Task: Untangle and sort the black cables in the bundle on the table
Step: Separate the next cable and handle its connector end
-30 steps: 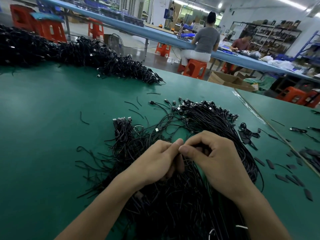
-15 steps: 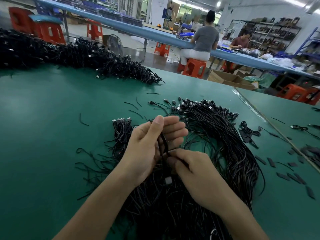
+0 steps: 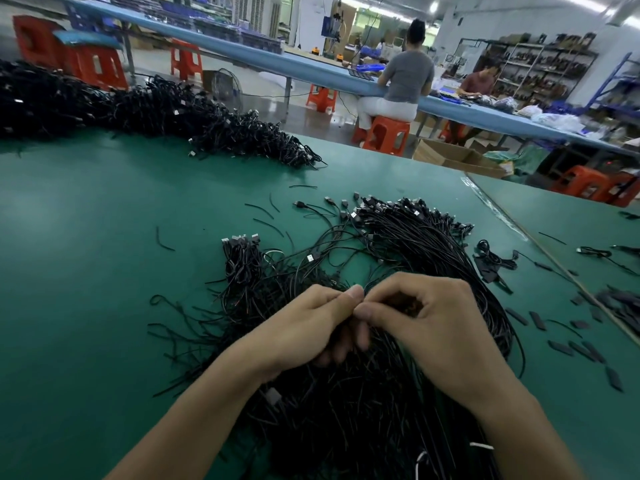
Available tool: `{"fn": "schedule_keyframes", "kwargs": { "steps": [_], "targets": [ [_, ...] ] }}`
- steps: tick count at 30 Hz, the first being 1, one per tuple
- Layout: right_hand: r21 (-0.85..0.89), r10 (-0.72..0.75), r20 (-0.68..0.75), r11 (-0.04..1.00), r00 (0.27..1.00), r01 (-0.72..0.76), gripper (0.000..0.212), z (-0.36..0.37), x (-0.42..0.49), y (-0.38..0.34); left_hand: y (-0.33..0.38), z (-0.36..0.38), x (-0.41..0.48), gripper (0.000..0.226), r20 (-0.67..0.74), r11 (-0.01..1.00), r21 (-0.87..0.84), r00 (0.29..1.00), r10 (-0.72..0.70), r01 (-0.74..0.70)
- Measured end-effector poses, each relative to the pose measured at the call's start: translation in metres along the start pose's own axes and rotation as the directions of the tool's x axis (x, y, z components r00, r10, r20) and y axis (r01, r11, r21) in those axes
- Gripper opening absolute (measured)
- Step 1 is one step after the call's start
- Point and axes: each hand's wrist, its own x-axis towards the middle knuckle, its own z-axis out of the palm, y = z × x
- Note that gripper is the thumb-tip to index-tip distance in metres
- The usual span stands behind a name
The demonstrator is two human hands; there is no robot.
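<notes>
Grip: the left grip (image 3: 304, 327) and right grip (image 3: 433, 327) are both closed, thumb pressed to forefinger, with the tips of the two touching at frame centre. They pinch into the bundle (image 3: 346, 410). The fingers hide which strand is held.
Change: half a second ago the left grip was lifted and spread, with a strand running down to the right grip. Both are now low and drawn together again.
Meaning: one pull-out stroke appears finished and the next strand is probably being picked. Much of the bundle remains unsorted.
Bundle position: lower centre of the frame, lying on the green counter (image 3: 86, 237), directly under both grips.
Bundle appearance: thin, matte black leads, densely crossed, with loose loops straying to the left.
Sorted cables: a combed fan (image 3: 433, 244) curves to centre right, its connectors aligned at the far end.
Small group: a short cluster (image 3: 242, 258) lies left of centre, with its plugs level.
</notes>
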Motion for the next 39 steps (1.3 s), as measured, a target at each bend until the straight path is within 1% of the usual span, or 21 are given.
{"fn": "schedule_keyframes", "kwargs": {
  "steps": [3,6,9,11,12,14,15,16,17,18,19,21,23,24,26,28,31,33,35,37,39],
  "targets": [
    [0.165,0.061,-0.043,0.985,0.997,-0.053,0.012,-0.001,0.003,0.005,0.003,-0.005,-0.003,0.058,0.101,0.994,-0.106,0.995,-0.020,0.030],
    [0.400,0.063,0.150,0.909,0.987,-0.119,0.016,-0.001,0.004,0.008,0.003,-0.012,-0.008,0.054,0.255,0.965,-0.256,0.967,0.006,0.061],
    [0.354,0.043,0.193,0.929,0.980,-0.111,0.018,0.000,0.004,0.006,0.004,-0.014,-0.011,0.053,0.294,0.951,-0.303,0.955,0.038,0.055],
    [0.275,0.069,0.151,0.955,0.986,-0.109,0.016,0.000,0.007,0.005,0.006,-0.010,-0.009,0.053,0.227,0.951,-0.308,0.973,0.034,0.039],
    [0.226,0.073,0.131,0.969,0.989,-0.101,0.014,0.000,0.008,0.004,0.007,-0.007,-0.007,0.055,0.144,0.963,-0.268,0.989,0.029,0.011],
    [0.113,0.054,0.080,0.992,0.995,-0.063,0.014,0.001,0.011,0.003,0.002,-0.003,-0.001,0.056,-0.090,0.997,-0.010,0.993,0.074,-0.075],
    [0.071,0.038,0.051,0.997,0.998,-0.042,0.015,0.003,0.012,0.003,0.000,-0.001,0.002,0.057,-0.198,0.985,0.142,0.972,0.126,-0.099],
    [0.048,0.022,0.029,0.999,0.999,-0.024,0.016,0.005,0.012,0.002,-0.002,0.000,0.004,0.055,-0.282,0.968,0.228,0.944,0.170,-0.107],
    [0.038,0.002,0.012,0.999,1.000,-0.002,0.016,0.008,0.013,0.000,-0.004,0.000,0.006,0.052,-0.342,0.966,0.235,0.921,0.187,-0.109],
    [0.034,-0.022,-0.003,0.999,1.000,0.022,0.016,0.012,0.014,-0.002,-0.004,0.001,0.006,0.048,-0.375,0.983,0.145,0.914,0.157,-0.109],
    [0.028,-0.048,-0.022,0.998,0.999,0.049,0.016,0.016,0.015,-0.003,-0.003,0.001,0.005,0.042,-0.370,0.994,-0.022,0.925,0.089,-0.104],
    [0.028,-0.093,-0.063,0.995,0.994,0.095,0.015,0.022,0.017,-0.005,0.001,0.005,0.004,0.038,-0.214,0.930,-0.367,0.975,-0.057,-0.026],
    [0.052,-0.113,-0.094,0.992,0.989,0.118,0.014,0.025,0.020,-0.006,0.004,0.006,0.001,0.052,0.004,0.857,-0.508,0.995,-0.102,0.090],
    [0.068,-0.112,-0.104,0.991,0.988,0.119,0.015,0.026,0.022,-0.005,0.004,0.006,0.001,0.060,0.059,0.852,-0.508,0.992,-0.110,0.125],
    [0.102,-0.090,-0.103,0.990,0.991,0.100,0.016,0.025,0.024,-0.002,0.004,0.005,0.002,0.068,0.048,0.868,-0.471,0.987,-0.153,0.158],
    [0.087,-0.068,-0.085,0.993,0.994,0.075,0.018,0.025,0.026,0.004,-0.001,0.005,0.004,0.064,-0.069,0.914,-0.372,0.977,-0.200,0.161],
    [0.150,0.078,-0.071,0.986,0.994,-0.067,0.018,0.023,0.023,0.013,-0.010,0.002,0.008,0.071,-0.220,0.974,-0.206,0.965,-0.142,0.096],
    [0.086,0.221,-0.070,0.973,0.973,-0.215,0.044,0.016,0.019,0.022,-0.012,-0.002,0.009,0.068,-0.328,0.987,-0.154,0.940,-0.088,0.039],
    [-0.080,0.353,0.033,0.934,0.935,-0.349,0.057,0.010,0.012,0.031,-0.012,-0.007,0.010,0.060,-0.415,0.976,-0.218,0.905,-0.089,-0.005],
    [-0.326,0.441,0.177,0.870,0.880,-0.371,0.050,0.010,0.005,0.038,-0.013,-0.011,0.011,0.059,-0.482,0.954,-0.293,0.872,-0.083,-0.071],
    [-0.484,0.500,0.263,0.808,0.825,-0.335,0.045,0.018,-0.002,0.042,-0.015,-0.012,0.011,0.062,-0.533,0.945,-0.294,0.845,-0.040,-0.141]
  ]
}}
